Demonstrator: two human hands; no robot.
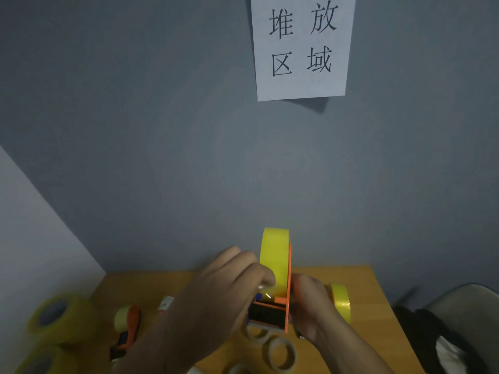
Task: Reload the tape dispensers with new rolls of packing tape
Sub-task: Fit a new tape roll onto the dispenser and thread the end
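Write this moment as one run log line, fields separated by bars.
step: threading tape | left hand: pinches tape end at yellow roll | right hand: holds orange dispenser | empty cores: on table

Wall (162, 130): I saw it grey-blue, rising behind the table.
Paper sign (301, 47): it hung on that wall, printed with black characters.
Table (364, 292): it was orange-brown wood.
Chair (464, 306): it stood at my right, dark cloth on it.

An orange tape dispenser (280, 306) is held upright above the wooden table, a yellow roll (274, 259) seated on it. A second loaded dispenser (128, 329) lies at left, and another yellow roll (340, 303), perhaps on a third dispenser, stands at right.
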